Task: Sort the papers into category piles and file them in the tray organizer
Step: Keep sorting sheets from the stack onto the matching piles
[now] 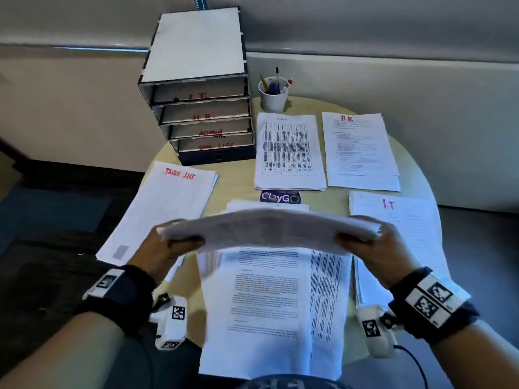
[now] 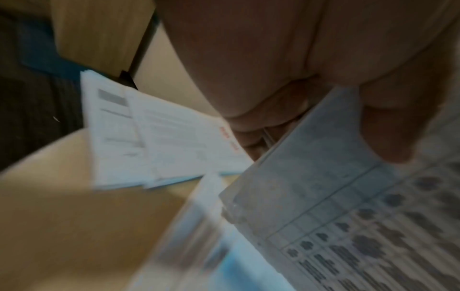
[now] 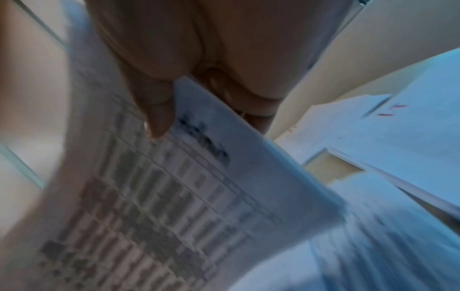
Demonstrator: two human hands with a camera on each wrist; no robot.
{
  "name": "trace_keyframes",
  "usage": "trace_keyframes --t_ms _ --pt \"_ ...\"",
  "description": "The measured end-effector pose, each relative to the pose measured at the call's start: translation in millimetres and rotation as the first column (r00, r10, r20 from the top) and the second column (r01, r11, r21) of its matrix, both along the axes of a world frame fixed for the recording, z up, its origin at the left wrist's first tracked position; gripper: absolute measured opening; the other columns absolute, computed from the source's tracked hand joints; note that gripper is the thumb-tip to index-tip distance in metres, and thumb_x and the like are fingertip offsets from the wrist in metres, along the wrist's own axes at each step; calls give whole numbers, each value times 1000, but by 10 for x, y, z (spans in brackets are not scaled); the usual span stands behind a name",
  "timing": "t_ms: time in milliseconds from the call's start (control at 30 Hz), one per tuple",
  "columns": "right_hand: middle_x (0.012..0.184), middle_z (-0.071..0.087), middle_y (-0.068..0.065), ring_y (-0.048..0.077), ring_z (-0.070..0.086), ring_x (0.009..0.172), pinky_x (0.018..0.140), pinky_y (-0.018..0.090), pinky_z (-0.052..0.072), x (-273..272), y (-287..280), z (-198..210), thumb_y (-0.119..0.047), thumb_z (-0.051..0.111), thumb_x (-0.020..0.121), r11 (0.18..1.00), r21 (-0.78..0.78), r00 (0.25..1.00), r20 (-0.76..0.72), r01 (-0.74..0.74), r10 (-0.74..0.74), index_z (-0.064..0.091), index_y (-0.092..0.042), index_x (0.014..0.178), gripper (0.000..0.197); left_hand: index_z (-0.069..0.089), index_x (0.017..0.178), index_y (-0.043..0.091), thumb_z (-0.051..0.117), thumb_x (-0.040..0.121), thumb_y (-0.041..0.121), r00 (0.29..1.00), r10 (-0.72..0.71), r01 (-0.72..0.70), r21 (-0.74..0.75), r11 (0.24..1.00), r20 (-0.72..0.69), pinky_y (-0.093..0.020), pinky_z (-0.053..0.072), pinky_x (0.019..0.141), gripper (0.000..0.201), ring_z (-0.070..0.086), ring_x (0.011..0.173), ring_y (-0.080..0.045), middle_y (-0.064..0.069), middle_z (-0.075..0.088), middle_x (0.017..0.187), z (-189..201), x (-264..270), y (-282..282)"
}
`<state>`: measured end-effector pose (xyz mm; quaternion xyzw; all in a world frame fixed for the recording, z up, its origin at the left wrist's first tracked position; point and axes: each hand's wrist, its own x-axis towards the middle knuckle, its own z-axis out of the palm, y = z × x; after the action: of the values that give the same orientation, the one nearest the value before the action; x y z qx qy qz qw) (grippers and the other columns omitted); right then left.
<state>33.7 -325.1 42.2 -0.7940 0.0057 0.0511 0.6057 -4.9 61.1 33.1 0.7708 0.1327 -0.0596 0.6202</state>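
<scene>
I hold a sheaf of printed sheets [image 1: 269,228] up over the table, bowed upward between both hands. My left hand [image 1: 174,242] grips its left edge and my right hand [image 1: 362,240] grips its right edge. The left wrist view shows my thumb on a table-printed sheet [image 2: 348,216]; the right wrist view shows the same kind of sheet [image 3: 174,196] under my thumb. Below lies an unsorted stack [image 1: 269,304]. Sorted piles lie around: Tasks List [image 1: 160,209], Admin [image 1: 289,153], H.R [image 1: 362,153], I.T [image 1: 398,220]. The tray organizer [image 1: 202,108] stands at the back left.
A white cup [image 1: 273,94] with pens stands right of the organizer. A purple ClayGo sticker [image 1: 280,197] sits on the round table [image 1: 412,164] below the Admin pile. Dark floor lies beyond the table's left edge, and a wall runs behind.
</scene>
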Motion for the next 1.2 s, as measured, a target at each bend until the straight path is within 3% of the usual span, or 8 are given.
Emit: trace_keyframes --t_ms 100,267,467,600,700,800,1067,1200 --pt "77 73 -2 15 65 76 67 13 50 -63 83 -102 3 77 76 997 -74 996 -83 -30 24 73 -25 81 29 72 97 7 83 73 5 990 100 -98 22 995 -97 -19 55 64 26 68 86 -25 -1 76 82 -148 -63 -196" --pt "73 70 -23 -7 62 70 64 6 44 -20 42 181 -3 71 79 952 -305 998 57 20 -3 70 -37 78 34 70 94 9 78 81 6 991 134 -129 204 970 -10 -19 49 58 16 66 84 -25 -6 71 83 -40 176 -316" --pt "83 69 -12 12 63 78 73 24 48 176 275 511 -24 64 78 667 -723 897 159 -179 413 70 -28 88 12 69 85 30 63 92 23 763 -528 245 591 769 372 -25 48 66 11 62 77 0 18 68 83 839 365 -570" --pt "57 61 -4 7 53 53 52 17 40 278 390 530 -14 69 82 853 -509 969 127 -119 211 67 -18 70 12 66 106 17 69 85 23 721 -401 -79 642 763 565 -29 49 86 23 62 98 -19 2 66 107 977 548 -637" --pt "71 75 -6 9 70 66 69 28 57 321 301 542 -12 77 78 990 -135 998 -60 -40 32 73 -15 82 7 46 136 21 85 70 22 864 119 -236 186 954 489 -35 39 110 77 48 132 -19 -2 49 142 776 659 -461" --pt "70 74 -5 13 71 64 66 31 60 278 334 574 -8 77 79 997 54 994 -97 -48 53 66 1 91 19 54 121 0 81 76 7 979 41 18 -286 958 202 -51 52 95 53 66 110 -31 -15 69 116 612 631 -541" --pt "78 76 -11 11 73 74 67 22 57 107 541 326 0 81 71 977 181 985 106 113 -134 75 -23 79 25 68 111 10 72 82 -7 949 96 -56 -141 988 301 -17 55 79 33 70 96 -6 13 76 99 594 338 -972" --pt "77 75 -15 7 72 75 66 20 55 9 547 -17 -1 82 72 986 116 992 -47 121 -117 73 -23 83 26 67 113 6 71 84 -6 985 60 -41 -115 993 159 -24 56 80 31 70 97 -11 5 76 101 210 173 -973"
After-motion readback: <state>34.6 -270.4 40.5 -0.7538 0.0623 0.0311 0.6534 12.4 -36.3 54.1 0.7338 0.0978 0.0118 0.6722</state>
